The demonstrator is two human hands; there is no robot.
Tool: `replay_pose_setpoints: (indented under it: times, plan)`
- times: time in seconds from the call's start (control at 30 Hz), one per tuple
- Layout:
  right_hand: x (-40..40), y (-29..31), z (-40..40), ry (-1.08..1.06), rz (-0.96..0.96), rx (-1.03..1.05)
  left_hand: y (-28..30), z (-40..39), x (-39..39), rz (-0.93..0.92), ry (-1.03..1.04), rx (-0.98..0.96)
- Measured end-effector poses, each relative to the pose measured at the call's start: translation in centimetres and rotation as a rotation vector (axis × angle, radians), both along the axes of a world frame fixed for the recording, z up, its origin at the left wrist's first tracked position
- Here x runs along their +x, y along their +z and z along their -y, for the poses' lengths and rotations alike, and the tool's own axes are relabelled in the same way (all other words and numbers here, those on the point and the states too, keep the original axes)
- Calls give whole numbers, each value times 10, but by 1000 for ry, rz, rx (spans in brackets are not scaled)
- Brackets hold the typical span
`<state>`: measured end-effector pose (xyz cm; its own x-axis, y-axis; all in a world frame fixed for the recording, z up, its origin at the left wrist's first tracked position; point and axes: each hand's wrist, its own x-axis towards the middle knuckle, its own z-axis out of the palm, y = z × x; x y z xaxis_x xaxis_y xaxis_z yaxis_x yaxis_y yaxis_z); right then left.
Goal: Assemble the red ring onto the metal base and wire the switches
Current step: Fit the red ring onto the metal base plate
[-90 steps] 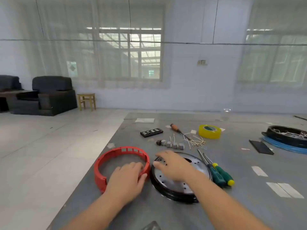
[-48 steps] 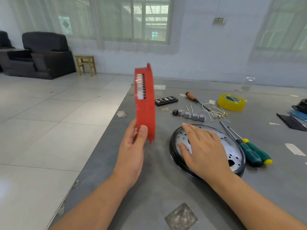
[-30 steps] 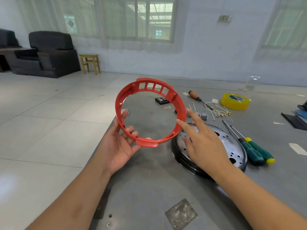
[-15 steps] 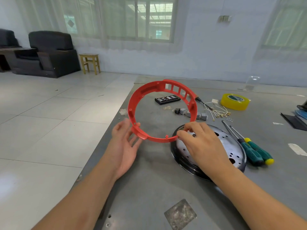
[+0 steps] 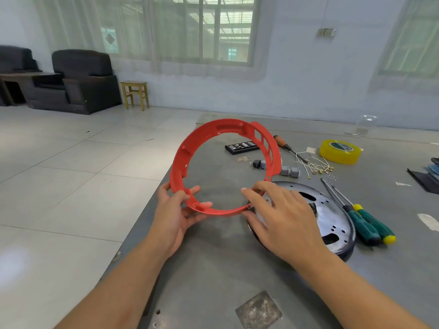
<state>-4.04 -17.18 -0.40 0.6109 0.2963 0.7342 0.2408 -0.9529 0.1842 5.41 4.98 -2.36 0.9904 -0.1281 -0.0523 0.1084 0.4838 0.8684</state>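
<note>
I have the red ring (image 5: 190,162) lifted and tilted just left of the metal base (image 5: 332,217), which lies flat on the grey table (image 5: 213,269). My left hand (image 5: 171,217) grasps the ring's near-left rim, thumb over the top and fingers under it; my right hand (image 5: 282,217) pinches the near-right rim where it overlaps the base's left edge. The ring is not yet seated. My worry is alignment: if I lower it with the slotted window section turned the wrong way, I expect its holes will miss those in the base, and forcing thin plastic could crack it. It also hangs near the table's left edge, so a slip could drop it to the floor. Beyond the base lie the grey switches (image 5: 288,171) and a bundle of wires (image 5: 316,165), close enough to be swept aside. Two green screwdrivers (image 5: 365,224) touch the base's right side and could foul the ring. A yellow tape roll (image 5: 339,151) sits further back.
</note>
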Motion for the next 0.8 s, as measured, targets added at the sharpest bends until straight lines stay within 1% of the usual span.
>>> replay_pose_setpoints:
  times: [0.1,0.23,0.33,0.43,0.57,0.63,0.7,0.8]
  plan:
    - [-3,-3,5,15,-48,26,1,-5,3,37,19,99]
    - [0,-4,-3,75,-78,59,-2,-8,10,67,89,157]
    - [3,-5,-18,71,-88,80,-5,-7,11,102,132,216]
    - [5,-9,-37,43,-105,100,-7,-8,6,141,262,346]
    - [9,-14,-59,5,-150,116,-8,-13,-7,295,412,622]
    - [10,-15,-68,-31,-200,122,-13,-13,-9,337,379,728]
    - [8,-16,-75,-66,-266,105,-13,-13,-9,312,340,821]
    - [3,-20,-71,-62,-361,98,-13,-18,-5,300,338,849]
